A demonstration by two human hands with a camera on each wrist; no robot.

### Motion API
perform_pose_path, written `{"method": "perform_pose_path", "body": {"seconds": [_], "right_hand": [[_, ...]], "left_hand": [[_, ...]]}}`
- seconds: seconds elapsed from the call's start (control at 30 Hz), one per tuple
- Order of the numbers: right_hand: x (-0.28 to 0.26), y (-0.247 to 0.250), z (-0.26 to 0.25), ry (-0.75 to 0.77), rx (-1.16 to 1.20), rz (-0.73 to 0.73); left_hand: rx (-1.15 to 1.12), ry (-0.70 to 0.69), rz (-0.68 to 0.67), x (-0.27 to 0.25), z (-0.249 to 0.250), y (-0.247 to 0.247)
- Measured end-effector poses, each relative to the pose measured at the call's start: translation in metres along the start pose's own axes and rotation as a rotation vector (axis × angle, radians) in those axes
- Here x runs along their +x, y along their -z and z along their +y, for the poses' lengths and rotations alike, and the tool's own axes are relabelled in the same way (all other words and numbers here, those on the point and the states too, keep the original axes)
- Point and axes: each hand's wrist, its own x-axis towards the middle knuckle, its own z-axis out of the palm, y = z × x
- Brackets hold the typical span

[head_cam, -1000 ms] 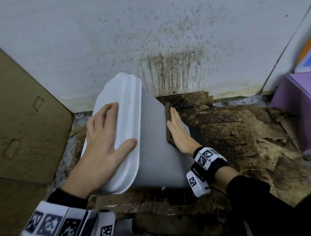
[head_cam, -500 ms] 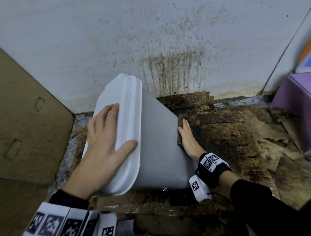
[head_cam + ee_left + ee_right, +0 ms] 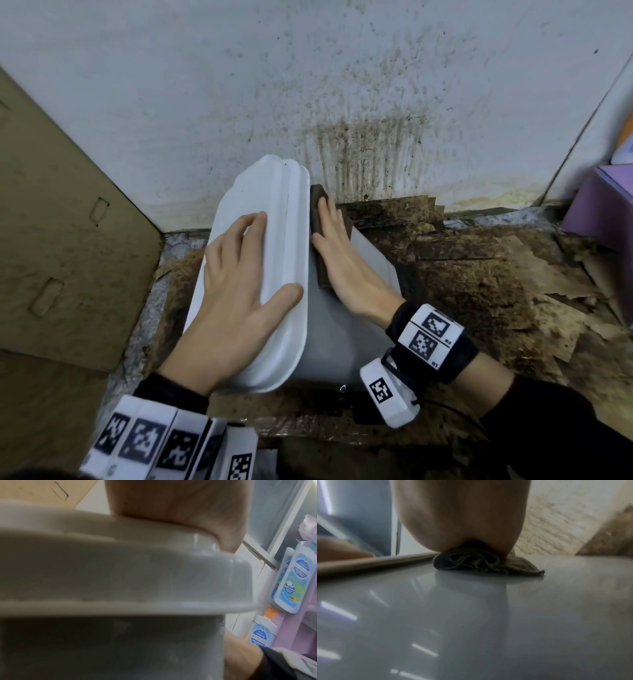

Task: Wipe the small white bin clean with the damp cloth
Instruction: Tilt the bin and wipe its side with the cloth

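Observation:
The small white bin [image 3: 342, 335] lies tipped on its side on the dirty floor, its white lid [image 3: 274, 212] facing left. My left hand [image 3: 236, 291] lies flat on the lid with fingers spread, thumb on the lid's rim. The left wrist view shows the lid's edge [image 3: 120, 574] close up under the palm. My right hand [image 3: 342, 260] presses a folded dark cloth [image 3: 317, 212] flat against the bin's upper side, right beside the lid's rim. Seen from the right wrist, the cloth [image 3: 479, 562] is bunched under the palm on the glossy bin wall [image 3: 471, 622].
A stained white wall [image 3: 342, 102] rises just behind the bin. Soaked brown cardboard [image 3: 479, 281] covers the floor to the right. A cardboard panel [image 3: 61, 222] leans at the left, and a purple shelf [image 3: 603, 212] with soap bottles [image 3: 289, 580] stands at the right.
My right hand has slid the cloth from the bin's right edge up and across its side to the lid's rim. The left hand stays on the lid.

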Motion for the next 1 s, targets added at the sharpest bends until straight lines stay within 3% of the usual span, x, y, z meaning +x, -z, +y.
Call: {"method": "perform_pose_path", "body": {"seconds": [0.23,0.4,0.53,0.8,1.0], "right_hand": [[-0.015,-0.002,0.045,0.083,-0.134,0.063],[-0.044,0.003,0.094,-0.126,-0.109,0.127],[-0.063,-0.002,0.105,-0.248,-0.038,0.224],[-0.053,-0.018,0.063,-0.352,0.094,0.296],[-0.06,-0.043,0.0,-0.109,0.151,0.228]], "left_hand": [[-0.01,0.017,-0.006,0.001,0.002,0.001],[-0.025,0.019,-0.001,0.0,0.0,0.001],[-0.015,0.009,0.006,0.001,0.004,0.0],[0.007,0.005,0.02,0.003,0.002,-0.003],[0.027,0.001,0.037,0.004,-0.002,-0.004]]}}
